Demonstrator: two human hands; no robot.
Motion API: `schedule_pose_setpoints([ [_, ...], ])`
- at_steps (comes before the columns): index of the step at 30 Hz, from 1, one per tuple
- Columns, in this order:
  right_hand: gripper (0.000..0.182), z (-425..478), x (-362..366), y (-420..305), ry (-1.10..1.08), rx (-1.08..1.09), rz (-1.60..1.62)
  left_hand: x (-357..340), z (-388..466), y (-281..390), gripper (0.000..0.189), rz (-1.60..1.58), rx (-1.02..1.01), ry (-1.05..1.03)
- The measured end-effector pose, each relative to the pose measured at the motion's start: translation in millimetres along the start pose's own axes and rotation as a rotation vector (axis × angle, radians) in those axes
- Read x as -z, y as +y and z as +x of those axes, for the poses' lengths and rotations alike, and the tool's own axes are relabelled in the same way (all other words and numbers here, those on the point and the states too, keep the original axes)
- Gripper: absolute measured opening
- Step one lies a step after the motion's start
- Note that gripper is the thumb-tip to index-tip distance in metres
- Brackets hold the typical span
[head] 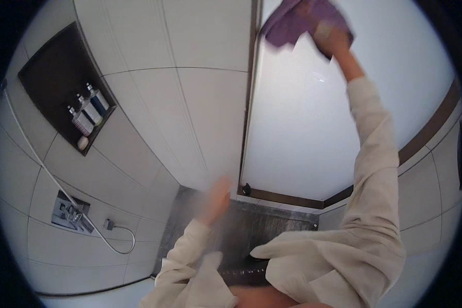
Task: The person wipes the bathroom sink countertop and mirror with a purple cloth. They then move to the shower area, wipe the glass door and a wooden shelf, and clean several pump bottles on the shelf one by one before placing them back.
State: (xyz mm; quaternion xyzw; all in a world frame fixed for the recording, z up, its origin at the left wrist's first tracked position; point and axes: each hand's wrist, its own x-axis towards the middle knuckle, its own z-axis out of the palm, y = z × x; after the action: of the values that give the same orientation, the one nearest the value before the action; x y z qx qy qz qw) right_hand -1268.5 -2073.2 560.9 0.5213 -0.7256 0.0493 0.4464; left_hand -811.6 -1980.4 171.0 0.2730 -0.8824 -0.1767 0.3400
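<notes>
My right hand (333, 36) is raised at the top right and grips a purple cloth (288, 29). The cloth lies spread against the upper part of a frosted window pane (300, 115) and is blurred at its edges. My left hand (217, 200) hangs low, near the centre, in front of the tiled wall's foot and the dark floor. It is blurred, and no object shows in it. Cream sleeves cover both arms.
At the left, a dark wall niche (48, 69) holds several pump bottles (90, 106) and a small pale round item (83, 143). Below are a chrome shower mixer (75, 215) and a looping metal hose (111, 248). A small black object (246, 188) sits at the window frame's lower corner.
</notes>
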Motion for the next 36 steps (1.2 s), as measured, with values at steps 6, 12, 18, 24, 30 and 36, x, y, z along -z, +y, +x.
schedule_pose_setpoints([
  [6, 0.04, 58, 103, -39, 0.856, -0.341, -0.095, 41, -87, -40, 0.044, 0.106, 0.169, 0.033],
  [12, 0.029, -110, -94, -75, 0.512, 0.026, -0.023, 64, -109, -43, 0.035, 0.011, 0.283, 0.043],
  [18, 0.028, -149, -83, -148, 0.709, 0.059, 1.017, 98, -140, -50, 0.036, 0.017, 0.37, 0.041],
  [24, 0.045, 5, 60, -118, 0.912, 0.239, 0.475, 86, -152, -64, 0.023, 0.035, 0.363, 0.132],
  [30, 0.063, -48, 82, -322, 0.163, -0.059, 0.045, 81, -166, -53, 0.022, 0.045, 0.481, 0.207],
  [36, 0.056, -150, -88, -428, 0.213, 0.443, 0.749, 107, -201, -60, 0.023, 0.209, 0.707, 0.262],
])
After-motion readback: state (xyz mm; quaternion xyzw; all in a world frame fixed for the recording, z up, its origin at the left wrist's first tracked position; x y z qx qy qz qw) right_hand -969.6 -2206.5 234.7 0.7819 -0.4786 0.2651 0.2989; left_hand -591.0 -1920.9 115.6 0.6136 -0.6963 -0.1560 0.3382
